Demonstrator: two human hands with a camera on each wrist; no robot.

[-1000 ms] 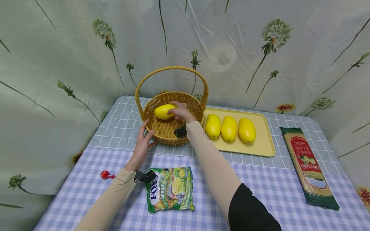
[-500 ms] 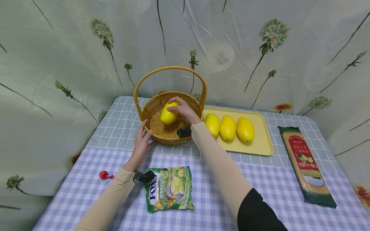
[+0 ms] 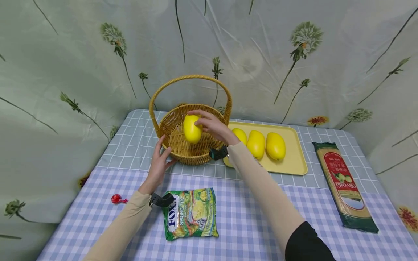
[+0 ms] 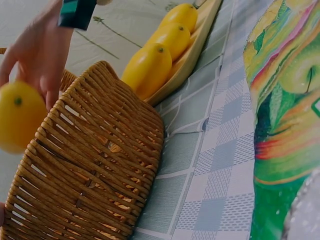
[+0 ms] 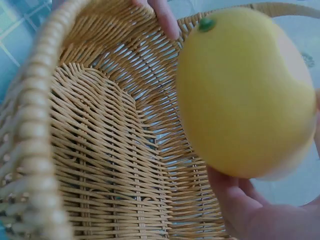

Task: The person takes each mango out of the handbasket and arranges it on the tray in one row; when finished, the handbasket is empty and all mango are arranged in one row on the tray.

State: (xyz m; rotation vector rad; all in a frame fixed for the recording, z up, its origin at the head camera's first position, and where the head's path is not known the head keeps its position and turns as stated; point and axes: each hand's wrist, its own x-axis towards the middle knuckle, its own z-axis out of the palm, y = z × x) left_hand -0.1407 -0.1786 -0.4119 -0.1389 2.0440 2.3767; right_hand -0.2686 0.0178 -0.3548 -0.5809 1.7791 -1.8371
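My right hand [image 3: 217, 127] grips a plump yellow mango [image 3: 192, 130], fingers over its top and thumb at its near side. It hangs upright above the wicker basket [image 3: 192, 159], overlapping the opening in the head view. Close up in the right wrist view, the mango [image 5: 240, 95] shows a green stem spot, and the woven floor of the basket [image 5: 100, 150] beneath is bare. My left hand [image 3: 158, 166] holds the basket's near left rim; one finger [image 5: 167, 20] reaches over the edge. To the right, several mangoes [image 3: 256, 144] lie on a yellow tray [image 3: 295, 166], partly behind my right forearm.
A green candy bag [image 3: 192, 214] lies in front of the basket, beside my left wrist. One red wrapped candy [image 3: 117, 198] sits at the left, and a long pasta pack [image 3: 344, 185] at the right. The basket's tall arched handle [image 3: 192, 77] rises behind my right hand.
The mango has gone from lying sideways inside the basket to upright and raised, moving slightly right with my right hand. My left hand stays on the rim.
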